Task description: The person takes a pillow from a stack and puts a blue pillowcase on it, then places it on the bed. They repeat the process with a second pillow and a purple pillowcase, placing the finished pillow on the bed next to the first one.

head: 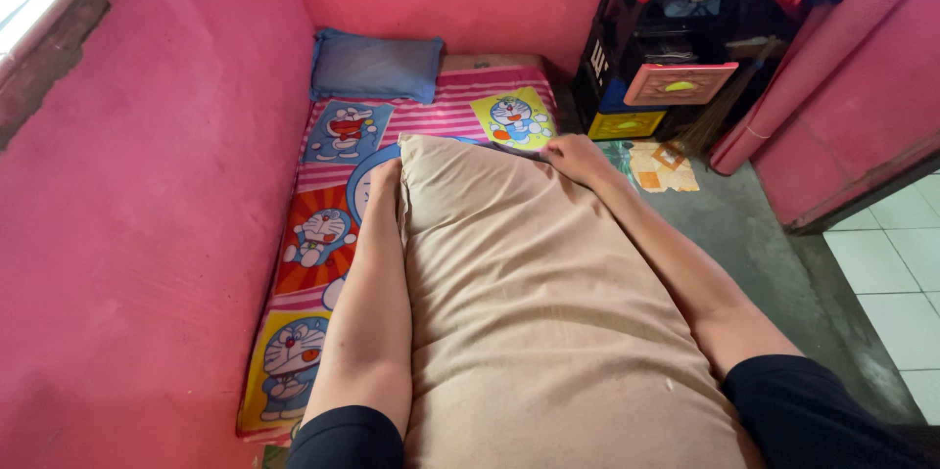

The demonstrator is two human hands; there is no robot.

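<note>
A large beige pillow [529, 303] fills the middle of the view, held lengthwise between both my arms above a mattress. My left hand [385, 178] grips the pillow's far left corner, fingers curled on the fabric. My right hand [576, 156] clutches the far right corner. The mattress [323, 234] below wears a pink striped sheet with blue cartoon cat panels. A blue pillow [375, 66] lies at the head of the mattress against the pink wall.
Pink walls [147, 234] close in on the left and back. A black shelf [676, 48] with coloured boxes and red cloth stands at the back right. Grey concrete floor [774, 244] runs right of the mattress, with white tiles [896, 273] beyond a doorway.
</note>
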